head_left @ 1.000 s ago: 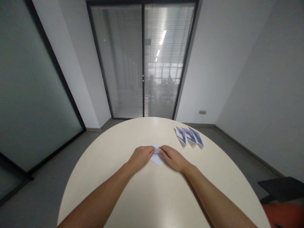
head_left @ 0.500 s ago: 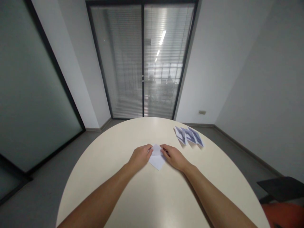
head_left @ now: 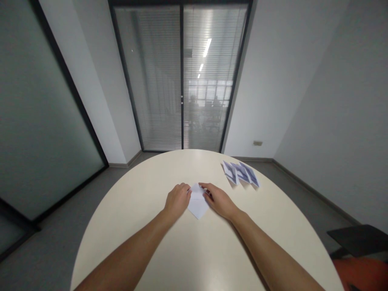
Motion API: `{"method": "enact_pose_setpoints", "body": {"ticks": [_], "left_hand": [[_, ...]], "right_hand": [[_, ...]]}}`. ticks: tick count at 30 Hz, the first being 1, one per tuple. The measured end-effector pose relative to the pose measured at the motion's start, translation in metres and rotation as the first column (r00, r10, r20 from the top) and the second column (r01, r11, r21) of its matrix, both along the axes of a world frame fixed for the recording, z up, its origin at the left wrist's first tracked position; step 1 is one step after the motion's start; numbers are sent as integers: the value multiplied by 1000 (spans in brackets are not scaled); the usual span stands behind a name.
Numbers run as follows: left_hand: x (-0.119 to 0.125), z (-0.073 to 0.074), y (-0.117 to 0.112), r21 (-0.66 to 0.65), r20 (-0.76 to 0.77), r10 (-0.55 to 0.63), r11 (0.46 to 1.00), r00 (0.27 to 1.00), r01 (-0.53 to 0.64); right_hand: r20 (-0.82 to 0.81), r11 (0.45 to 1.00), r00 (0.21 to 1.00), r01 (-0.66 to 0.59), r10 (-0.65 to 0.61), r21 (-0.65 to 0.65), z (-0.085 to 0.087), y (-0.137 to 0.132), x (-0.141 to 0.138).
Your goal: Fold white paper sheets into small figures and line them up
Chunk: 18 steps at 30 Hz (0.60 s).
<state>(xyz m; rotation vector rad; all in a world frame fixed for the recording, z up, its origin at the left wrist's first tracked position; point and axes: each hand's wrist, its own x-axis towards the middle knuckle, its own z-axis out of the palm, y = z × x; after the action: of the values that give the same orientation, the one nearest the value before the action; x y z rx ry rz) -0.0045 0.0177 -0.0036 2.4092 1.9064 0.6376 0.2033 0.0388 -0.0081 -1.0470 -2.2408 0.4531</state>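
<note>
The left hand (head_left: pixel 178 201) has its grip pinched on the left edge of a creased white paper (head_left: pixel 198 207) on the counter (head_left: pixel 194 250), while the right hand (head_left: pixel 220 200) spreads thumb and forefinger along the opposite edge, whether clamped I cannot tell, probably to keep it steady. Toward the far right rim, bluish folded papers (head_left: pixel 241 173) sit clear of the work, seemingly propped by their creases; no brand, label or writing is legible.
</note>
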Motion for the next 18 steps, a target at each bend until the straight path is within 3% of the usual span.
{"method": "enact_pose_setpoints", "body": {"ticks": [13,18], "left_hand": [[3,1,-2,7,-13,3,1000,1000,-3],[3,2,-4,25,28,-11,1000,1000,10]], "right_hand": [[6,992,995,-95,95,82,1,1,-2],[62,994,997,-59,54,88,-3,3,-3]]}}
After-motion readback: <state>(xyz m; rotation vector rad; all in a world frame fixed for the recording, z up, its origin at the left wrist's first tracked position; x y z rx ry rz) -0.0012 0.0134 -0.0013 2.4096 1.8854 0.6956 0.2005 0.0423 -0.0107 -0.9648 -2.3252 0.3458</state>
